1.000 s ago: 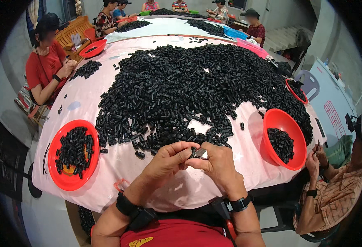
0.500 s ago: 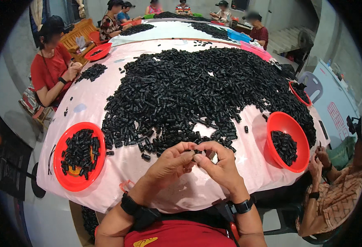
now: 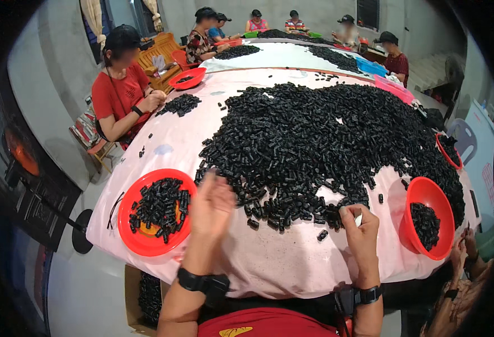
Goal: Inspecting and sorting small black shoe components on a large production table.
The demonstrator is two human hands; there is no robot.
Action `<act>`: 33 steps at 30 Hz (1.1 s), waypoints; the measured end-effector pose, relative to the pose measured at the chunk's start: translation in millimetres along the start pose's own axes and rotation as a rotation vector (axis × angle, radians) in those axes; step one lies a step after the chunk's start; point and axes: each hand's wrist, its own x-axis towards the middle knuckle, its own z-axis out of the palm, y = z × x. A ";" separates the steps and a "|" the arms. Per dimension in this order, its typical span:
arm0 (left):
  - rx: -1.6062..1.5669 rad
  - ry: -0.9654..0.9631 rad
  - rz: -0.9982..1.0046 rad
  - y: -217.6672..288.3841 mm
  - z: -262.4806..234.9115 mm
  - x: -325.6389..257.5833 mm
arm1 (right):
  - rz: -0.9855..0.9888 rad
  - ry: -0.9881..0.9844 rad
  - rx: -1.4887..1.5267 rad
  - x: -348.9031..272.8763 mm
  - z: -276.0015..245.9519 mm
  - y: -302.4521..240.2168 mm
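- the left hand (image 3: 212, 205) is over the bench (image 3: 292, 267), too blurred to tell if spread or pinching.
- the right hand (image 3: 363, 236) pinches a small pale piece (image 3: 359, 219).
- a pile of black pieces (image 3: 303, 140) lies beyond both hands.
- a red plate (image 3: 146, 247) of them sits left of the left hand.
- a red bowl (image 3: 435, 195) stands right of the right hand.
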 end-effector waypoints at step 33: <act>0.575 -0.364 -0.691 -98.7 28.7 -40.8 | -0.233 -0.395 -0.273 -5.4 -1.8 -11.7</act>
